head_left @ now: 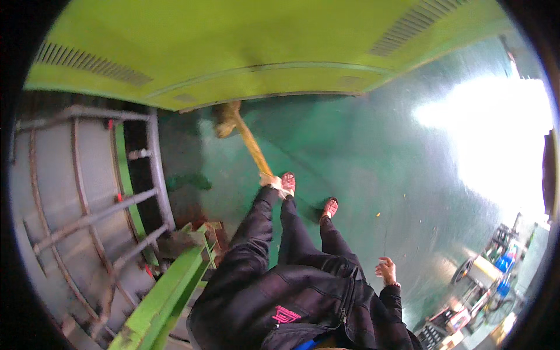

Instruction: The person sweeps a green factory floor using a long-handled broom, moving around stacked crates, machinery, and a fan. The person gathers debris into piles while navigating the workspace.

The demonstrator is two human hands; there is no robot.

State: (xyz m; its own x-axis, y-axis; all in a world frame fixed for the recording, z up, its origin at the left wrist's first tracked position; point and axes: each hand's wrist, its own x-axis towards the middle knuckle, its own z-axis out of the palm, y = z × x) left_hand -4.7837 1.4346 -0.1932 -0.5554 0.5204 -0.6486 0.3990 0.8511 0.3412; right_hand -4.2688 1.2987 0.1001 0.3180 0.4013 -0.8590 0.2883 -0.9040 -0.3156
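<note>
My left hand [270, 180] is closed around the yellow handle of what looks like a straw broom [251, 143]. The handle slants up and to the left. Its blurred tan head [225, 125] rests at the floor by the lower edge of a green machine cabinet [262, 41], and part of it is hidden there. My right hand [385, 270] hangs out to the right of my body, fingers loosely bent and apart, with nothing visible in it.
To the left stands a grey tubular metal frame [154, 169] with a light green beam [160, 297] near me. The floor [350, 146] is shiny green. At the lower right a cart [487, 271] holds blue items, with clutter around it. Bright glare covers the right side.
</note>
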